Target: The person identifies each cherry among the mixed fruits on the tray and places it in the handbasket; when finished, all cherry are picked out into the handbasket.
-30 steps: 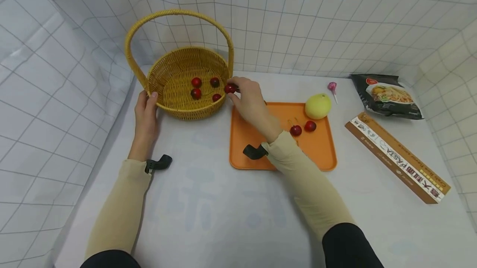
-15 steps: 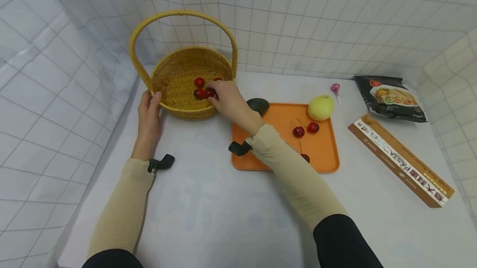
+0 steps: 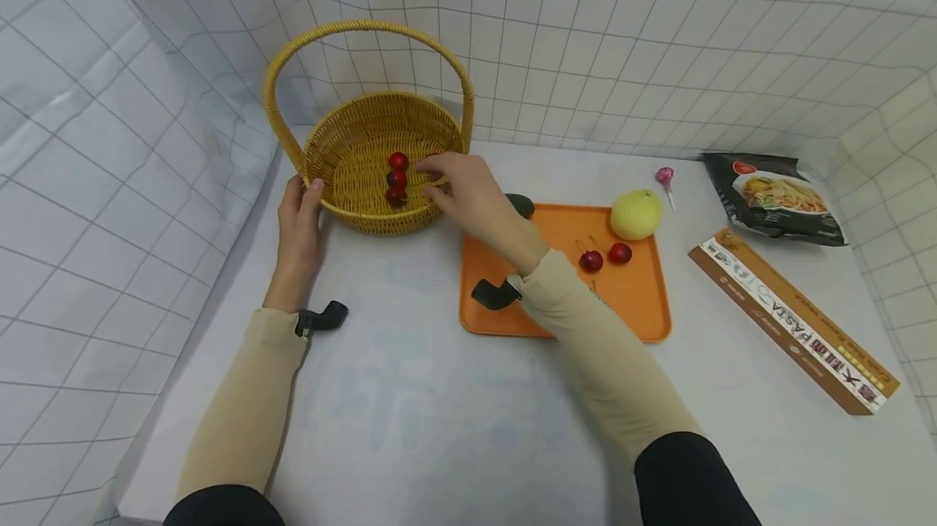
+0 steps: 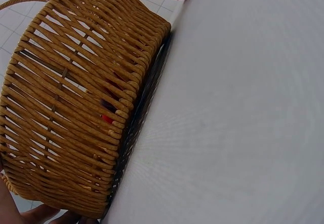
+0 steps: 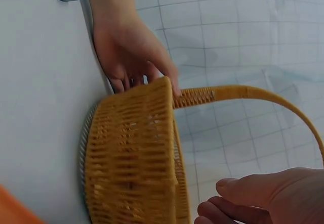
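A yellow wicker basket point(image 3: 344, 215) with a tall hoop handle stands at the back left. My left hand point(image 3: 298, 221) grips its left rim, thumb over the edge and fingers outside, as the right wrist view also shows. Inside the basket, three red cherries point(image 3: 396, 179) sit in a row, and another is partly hidden behind my right fingers. My right hand point(image 3: 479, 201) hovers over the basket's right rim, its fingers loosely bent, thumb apart, nothing visible between them. Below that forearm lies an orange tray point(image 3: 486, 315) bearing red cherries point(image 3: 591, 261), a yellow-green round fruit point(image 3: 636, 215) and a partly hidden dark green avocado point(image 3: 521, 205).
Right of the tray are a pink lollipop point(image 3: 664, 176), a black noodle packet point(image 3: 777, 199) and a long brown pasta box point(image 3: 794, 323). A white gridded cloth point(image 3: 586, 46) hangs behind and at both sides of the white table point(image 3: 424, 412).
My right hand carried a cherry into the basket, let it go near the others, then drew back rightward to the rim. My left hand kept its grip on the basket.
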### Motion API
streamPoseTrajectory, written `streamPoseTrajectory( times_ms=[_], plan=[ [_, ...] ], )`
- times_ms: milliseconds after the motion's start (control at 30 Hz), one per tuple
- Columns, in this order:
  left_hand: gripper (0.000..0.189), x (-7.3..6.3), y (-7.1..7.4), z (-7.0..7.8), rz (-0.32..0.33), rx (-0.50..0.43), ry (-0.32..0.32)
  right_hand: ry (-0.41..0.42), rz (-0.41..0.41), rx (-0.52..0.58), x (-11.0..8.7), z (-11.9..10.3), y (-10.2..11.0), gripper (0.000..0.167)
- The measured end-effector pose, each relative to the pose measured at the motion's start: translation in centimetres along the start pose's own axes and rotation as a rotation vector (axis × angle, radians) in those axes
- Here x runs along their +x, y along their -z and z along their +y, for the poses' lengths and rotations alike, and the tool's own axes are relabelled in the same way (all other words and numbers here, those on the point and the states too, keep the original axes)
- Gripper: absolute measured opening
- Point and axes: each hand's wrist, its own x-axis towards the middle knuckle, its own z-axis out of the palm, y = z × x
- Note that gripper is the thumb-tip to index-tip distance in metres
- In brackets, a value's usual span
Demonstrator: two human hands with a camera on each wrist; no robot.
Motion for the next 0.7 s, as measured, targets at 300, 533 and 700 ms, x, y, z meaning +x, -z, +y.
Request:
streamPoseTrajectory(
  times_ms=[300,533,700],
  plan=[
    [0.06,0.1,0.0,-0.1,0.008,0.01,0.0,0.011,0.126,0.013,-4.2,2.0,2.9,0.032],
    [0.06,0.1,0.2,-0.1,0.017,0.007,0.006,-0.002,0.181,0.007,-7.2,3.6,4.3,0.03],
    [0.06,0.1,0.1,-0.1,0.006,0.015,-0.003,-0.046,0.214,0.043,-9.8,4.9,4.5,0.028]
  ],
)
